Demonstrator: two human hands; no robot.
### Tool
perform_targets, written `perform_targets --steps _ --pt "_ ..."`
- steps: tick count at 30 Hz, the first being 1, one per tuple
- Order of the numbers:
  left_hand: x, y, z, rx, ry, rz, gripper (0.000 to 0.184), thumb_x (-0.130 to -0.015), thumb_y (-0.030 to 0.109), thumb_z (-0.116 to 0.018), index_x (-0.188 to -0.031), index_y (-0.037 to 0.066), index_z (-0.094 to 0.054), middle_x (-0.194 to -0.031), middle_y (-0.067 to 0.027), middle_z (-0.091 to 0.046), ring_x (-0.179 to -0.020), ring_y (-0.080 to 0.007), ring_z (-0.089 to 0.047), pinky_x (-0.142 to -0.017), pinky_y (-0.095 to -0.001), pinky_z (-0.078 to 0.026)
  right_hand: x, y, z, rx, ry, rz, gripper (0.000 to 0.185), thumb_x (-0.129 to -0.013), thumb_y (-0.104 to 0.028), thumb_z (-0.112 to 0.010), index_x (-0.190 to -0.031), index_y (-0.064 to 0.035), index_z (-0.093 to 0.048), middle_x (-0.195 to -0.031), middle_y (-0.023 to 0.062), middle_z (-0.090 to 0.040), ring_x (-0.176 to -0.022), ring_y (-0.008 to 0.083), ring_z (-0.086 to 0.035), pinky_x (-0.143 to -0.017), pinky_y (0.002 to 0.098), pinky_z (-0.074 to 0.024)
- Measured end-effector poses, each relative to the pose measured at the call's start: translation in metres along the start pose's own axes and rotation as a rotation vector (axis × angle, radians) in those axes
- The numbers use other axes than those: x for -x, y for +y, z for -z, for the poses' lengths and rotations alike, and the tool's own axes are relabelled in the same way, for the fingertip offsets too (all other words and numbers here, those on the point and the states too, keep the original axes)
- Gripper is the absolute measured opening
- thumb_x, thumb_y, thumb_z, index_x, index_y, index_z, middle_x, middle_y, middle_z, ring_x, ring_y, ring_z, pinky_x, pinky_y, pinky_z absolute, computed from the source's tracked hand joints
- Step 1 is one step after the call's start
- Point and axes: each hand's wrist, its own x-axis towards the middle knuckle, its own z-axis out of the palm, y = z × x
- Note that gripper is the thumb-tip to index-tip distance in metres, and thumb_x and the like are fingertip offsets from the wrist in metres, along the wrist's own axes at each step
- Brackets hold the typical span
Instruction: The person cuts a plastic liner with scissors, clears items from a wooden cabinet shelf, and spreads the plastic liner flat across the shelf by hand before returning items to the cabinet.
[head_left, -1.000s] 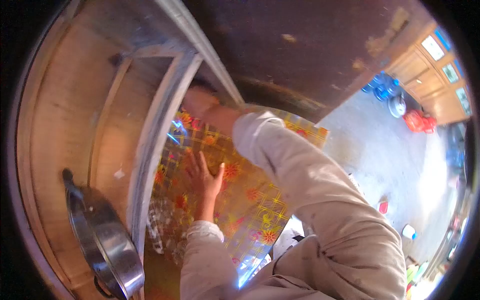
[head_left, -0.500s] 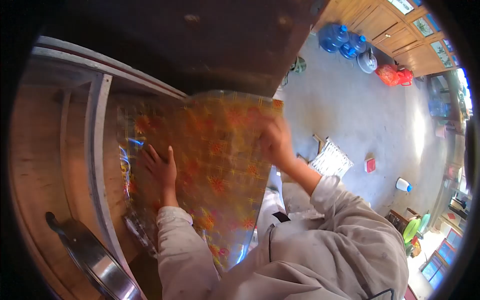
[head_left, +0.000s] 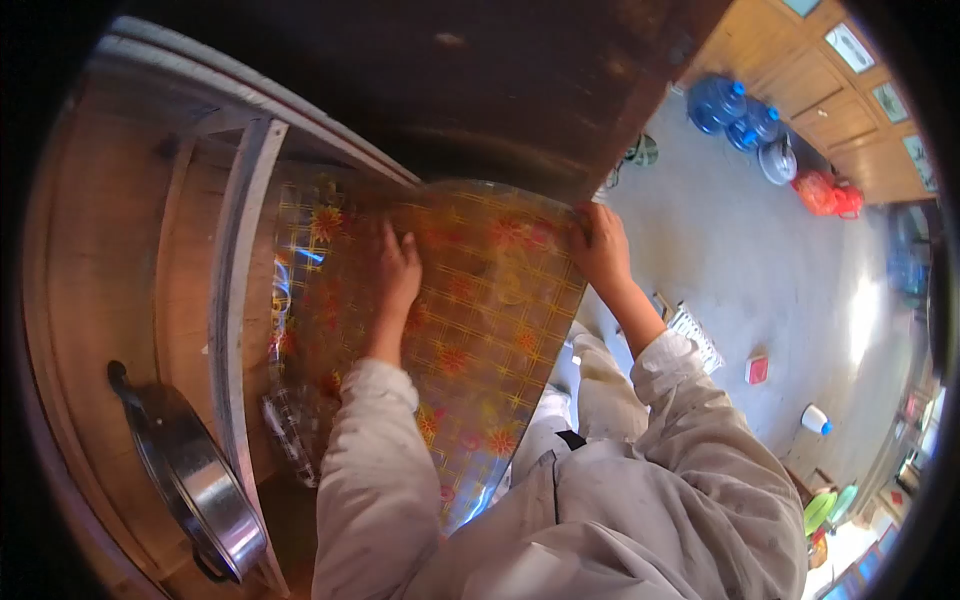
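Observation:
A clear plastic tablecloth [head_left: 480,330] printed with orange flowers and yellow grid lines covers the surface before me. My left hand [head_left: 400,270] rests on it left of the middle, fingers stretched toward the dark panel at the back. At the far right corner, my right hand [head_left: 605,250] has its fingers curled round the tablecloth's edge, beside the lower corner of the dark panel [head_left: 480,100]. The fingertips of this hand are partly hidden. On the left, the sheet's rumpled edge reflects light next to a pale wooden post.
Left of the post [head_left: 240,250], a steel pot [head_left: 195,470] with black handles stands in a wooden compartment. On the floor at right are blue water bottles [head_left: 715,105], a red bag [head_left: 815,192], a striped stool [head_left: 697,335], a red box [head_left: 757,370] and a white container [head_left: 815,418].
My right hand has moved from above the sheet to its far right corner and closed on the edge. The left hand has slid farther forward over the sheet. The camera view has shifted.

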Motion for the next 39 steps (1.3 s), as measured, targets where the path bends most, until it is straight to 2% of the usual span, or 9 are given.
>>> perform_targets --steps 4,7,10,13,15,18,23,30,39 --pt "-0.016 0.022 -0.023 -0.292 0.238 -0.085 0.063 -0.090 0.041 -0.041 -0.137 0.001 -0.028 -0.143 -0.0199 -0.026 -0.134 -0.0324 -0.020 -0.109 -0.0456 -0.015 -0.002 0.002 0.000 0.004 0.053 0.208 0.020 -0.074 -0.006 -0.059 -0.094 -0.0060 -0.057 -0.091 0.0110 -0.061 -0.090 0.0307 -0.055 -0.076 0.0382 -0.0449" --pt "-0.015 0.032 -0.002 -0.312 0.156 -0.075 0.067 -0.086 0.044 -0.044 -0.137 0.003 -0.029 -0.143 -0.0188 -0.026 -0.134 -0.0316 -0.021 -0.107 -0.0477 -0.017 0.001 0.002 0.001 -0.061 0.053 0.224 0.021 -0.074 -0.004 -0.059 -0.095 -0.0062 -0.057 -0.091 0.0103 -0.061 -0.087 0.0293 -0.056 -0.075 0.0370 -0.0452" --pt "-0.027 0.048 0.010 -0.126 0.022 0.199 0.071 -0.083 0.048 -0.047 -0.135 0.003 -0.032 -0.144 -0.0181 -0.026 -0.132 -0.0308 -0.023 -0.106 -0.0482 -0.019 -0.003 -0.002 -0.002 -0.058 0.057 0.218 0.020 -0.072 -0.002 -0.059 -0.091 -0.0062 -0.058 -0.090 0.0114 -0.062 -0.084 0.0312 -0.056 -0.073 0.0385 -0.0446" --pt "-0.023 0.039 -0.007 -0.251 0.288 0.009 0.072 -0.082 0.051 -0.048 -0.134 0.002 -0.035 -0.142 -0.0183 -0.028 -0.128 -0.0318 -0.029 -0.103 -0.0465 -0.024 -0.012 -0.007 -0.002 0.023 0.098 0.275 0.020 -0.071 -0.002 -0.059 -0.091 -0.0055 -0.058 -0.093 0.0109 -0.061 -0.085 0.0321 -0.055 -0.075 0.0416 -0.0438" --pt "-0.029 0.031 -0.013 -0.244 0.289 -0.005 0.072 -0.082 0.052 -0.048 -0.132 0.002 -0.037 -0.142 -0.0180 -0.028 -0.129 -0.0327 -0.029 -0.103 -0.0465 -0.024 -0.012 -0.018 0.003 0.166 0.246 0.367 0.020 -0.072 -0.003 -0.059 -0.091 -0.0048 -0.059 -0.093 0.0101 -0.061 -0.088 0.0307 -0.056 -0.076 0.0419 -0.0445" --pt "-0.028 0.030 -0.015 -0.273 0.250 0.003 0.073 -0.084 0.052 -0.047 -0.135 0.003 -0.033 -0.143 -0.0173 -0.027 -0.130 -0.0338 -0.026 -0.105 -0.0478 -0.022 0.002 -0.025 -0.011 -0.210 -0.075 0.654 0.032 -0.070 -0.002 -0.059 -0.101 -0.0040 -0.058 -0.102 0.0125 -0.059 -0.099 0.0328 -0.053 -0.086 0.0435 -0.0419" --pt "-0.008 0.020 -0.005 -0.057 0.244 -0.070 0.070 -0.085 0.046 -0.049 -0.136 0.002 -0.031 -0.144 -0.0198 -0.024 -0.133 -0.0349 -0.022 -0.107 -0.0480 -0.018 0.015 -0.066 -0.042 0.060 -0.399 0.687 0.048 -0.076 -0.014 -0.056 -0.122 -0.0026 -0.048 -0.129 0.0191 -0.044 -0.122 0.0350 -0.038 -0.103 0.0444 -0.0280" --pt "0.186 0.041 0.002 -0.132 0.144 0.193 0.068 -0.083 0.040 -0.053 -0.135 0.002 -0.033 -0.144 -0.0201 -0.022 -0.135 -0.0339 -0.016 -0.109 -0.0478 -0.013 0.021 -0.068 -0.056 0.338 -0.390 0.731 0.064 -0.079 -0.034 -0.053 -0.129 0.0020 -0.040 -0.139 0.0223 -0.032 -0.130 0.0364 -0.026 -0.109 0.0459 -0.0143" --pt "0.452 0.010 0.003 -0.243 0.281 0.793 0.070 -0.082 0.036 -0.053 -0.138 0.001 -0.027 -0.142 -0.0233 -0.025 -0.132 -0.0362 -0.023 -0.108 -0.0474 -0.018 0.030 -0.060 -0.071 0.467 -0.309 0.816 0.058 -0.088 -0.038 -0.039 -0.133 -0.0016 -0.035 -0.140 0.0200 -0.031 -0.131 0.0341 -0.026 -0.108 0.0463 -0.0153"
